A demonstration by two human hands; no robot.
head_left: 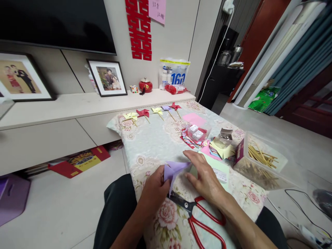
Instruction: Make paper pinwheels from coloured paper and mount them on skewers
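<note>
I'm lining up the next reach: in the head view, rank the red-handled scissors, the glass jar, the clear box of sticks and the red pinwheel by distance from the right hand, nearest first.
1. red-handled scissors, just below the right hand.
2. glass jar, beyond the hand, slightly to the right.
3. clear box of sticks, off to the right; close to the jar's distance, so this order is uncertain.
4. red pinwheel, at the table's far edge.
</note>
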